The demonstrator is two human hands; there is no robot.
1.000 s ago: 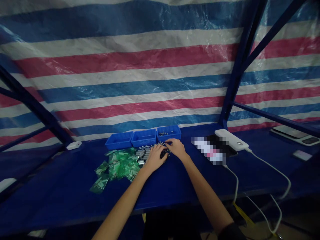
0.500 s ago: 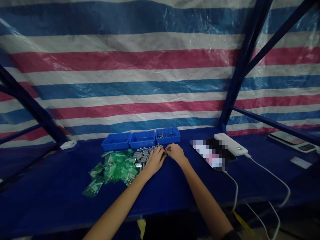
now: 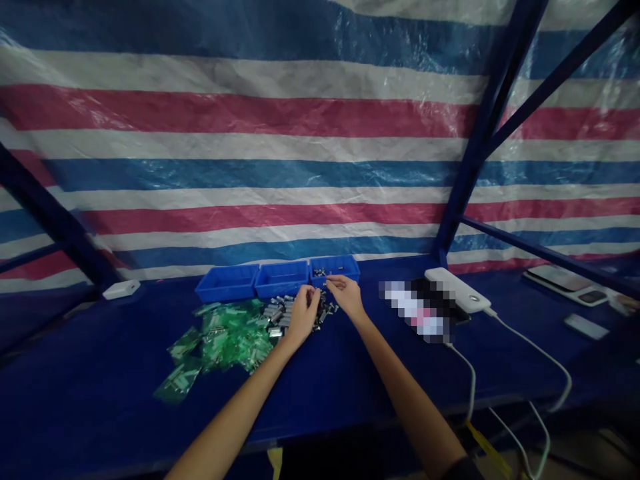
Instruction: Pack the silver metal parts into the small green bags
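Note:
My left hand (image 3: 304,310) is closed over the right part of a heap of small metal parts (image 3: 281,312), its fingertips pinched near the front of the right blue bin; what they hold is too small to name. Just to its right, my right hand (image 3: 346,293) is raised at the front wall of the right blue bin (image 3: 350,272), thumb and forefinger together on a tiny piece I cannot make out. A few small metal pieces lie inside that bin. Small dark and shiny pieces (image 3: 327,309) are scattered on the table between the hands.
Green plastic bags of parts (image 3: 233,337) lie left of the heap. Two more blue bins, one left (image 3: 227,283) and one middle (image 3: 281,279), stand behind. Rightward are a phone with blurred screen (image 3: 425,313), a white power bank (image 3: 457,290) with cable, and a scale (image 3: 565,283).
Both hands have moved away from the table surface toward the right bin and slightly apart. The small pieces between them now show. The view has shifted slightly.

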